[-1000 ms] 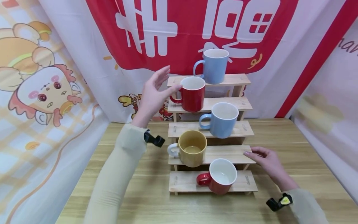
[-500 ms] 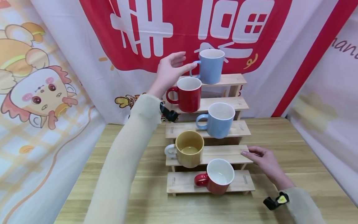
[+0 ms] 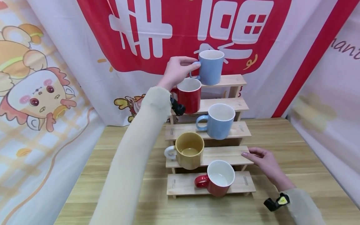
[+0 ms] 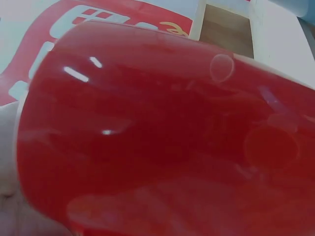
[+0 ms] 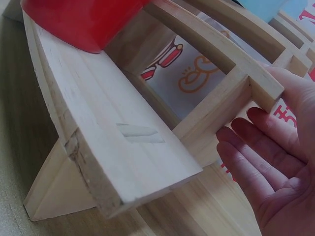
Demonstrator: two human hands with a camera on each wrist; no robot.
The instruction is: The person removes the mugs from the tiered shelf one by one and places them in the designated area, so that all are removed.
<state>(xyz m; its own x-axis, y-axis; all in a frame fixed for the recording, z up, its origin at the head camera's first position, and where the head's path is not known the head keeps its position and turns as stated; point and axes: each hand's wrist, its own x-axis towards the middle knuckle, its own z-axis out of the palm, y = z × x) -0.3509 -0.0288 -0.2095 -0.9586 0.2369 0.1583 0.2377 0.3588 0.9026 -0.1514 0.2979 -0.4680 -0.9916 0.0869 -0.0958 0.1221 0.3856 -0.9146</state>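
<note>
The outstretched left hand (image 3: pixel 178 69) pinches a blue mug (image 3: pixel 211 70) at upper centre; at lower right the right hand (image 3: pixel 265 163) grips a shelf (image 3: pixel 222 155).

Saw top mug (image 3: pixel 211 69) on highest shelf (image 3: pixel 232 80) of stand (image 3: pixel 240 128) on table (image 3: pixel 157 209), left hand (image 3: pixel 180 68) at mug's left, right hand (image 3: pixel 265 162) at right end of second-lowest shelf (image 3: pixel 222 155)

Behind the far edge of the desk (image 3: pixel 166 209) hangs a white cloth (image 3: pixel 92 84) with a red panel (image 3: pixel 185 31) of white characters (image 3: pixel 156 31); a red stripe (image 3: pixel 313 59) descends near the far right corner. Beside the left edge, a checked cloth (image 3: pixel 17 184) shows a cartoon animal (image 3: pixel 36 90).
</note>
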